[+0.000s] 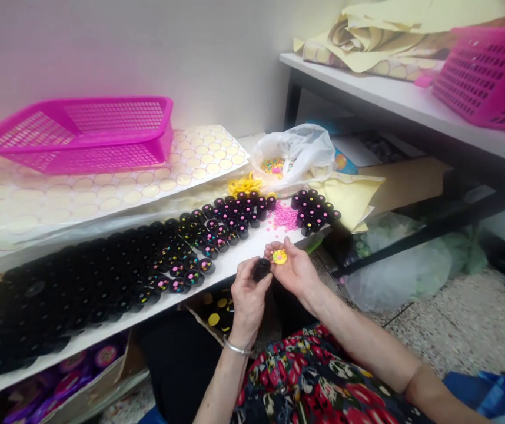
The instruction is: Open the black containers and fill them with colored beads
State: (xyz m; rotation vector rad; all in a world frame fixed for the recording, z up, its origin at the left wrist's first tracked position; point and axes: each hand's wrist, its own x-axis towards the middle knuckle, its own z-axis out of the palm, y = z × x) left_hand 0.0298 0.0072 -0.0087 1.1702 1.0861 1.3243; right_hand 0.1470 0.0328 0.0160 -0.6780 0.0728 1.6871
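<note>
My left hand (248, 294) is closed around a small black cup (261, 270), held just off the table's front edge. Beside it, the fingers of my right hand (300, 270) curl around a small yellow round piece (279, 257) with coloured bits on its face. The cup and the yellow piece are close together. Just behind my hands, a heap of pink beads (284, 217) lies on the white table. Many black cups (102, 282) stand in rows to the left, and some of them have coloured beads inside. A smaller group of black cups (314, 209) stands right of the heap.
A white plastic bag (299, 154) with coloured beads and some yellow rings (244, 185) are at the back. A pink basket (124, 154) rests on printed sheets (203, 156). At right, another table (367, 91) bears a second pink basket (477, 82). Below my hands, a box holds yellow-faced pieces (213, 319).
</note>
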